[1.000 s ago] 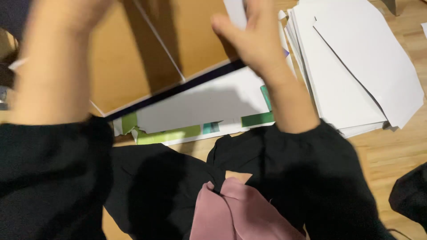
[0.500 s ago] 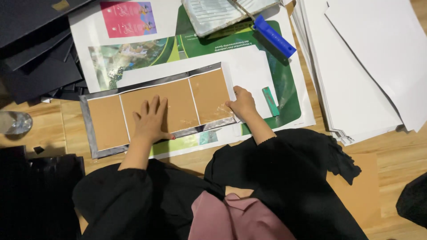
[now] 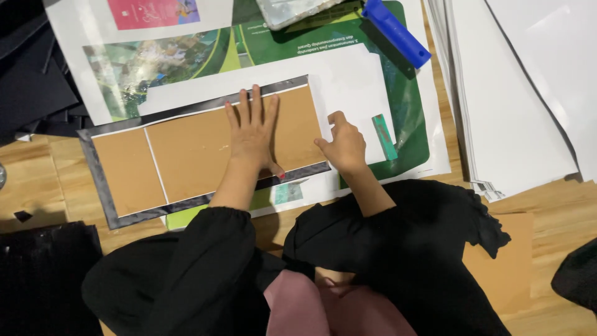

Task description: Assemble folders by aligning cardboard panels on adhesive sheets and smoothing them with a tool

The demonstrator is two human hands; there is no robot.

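The left hand is lying flat and fully spread, palm down, on the brown cardboard panel, gripping nothing and simply pressing it down. The right hand is resting loosely curled at the panel's right end, its fingertips touching the edge without holding anything. The panel is lying on a dark backing sheet whose border is showing all around it, and that sheet is sitting on a printed poster.

Pressing well here seems to mean keeping the palm's weight even while the other fingers are steadying the end, so the board is not sliding off its dark margin. Beyond the panel's right end, white paper is leaving open room; a blue scraper is lying well above the panel, and a paper stack is sitting farther right.
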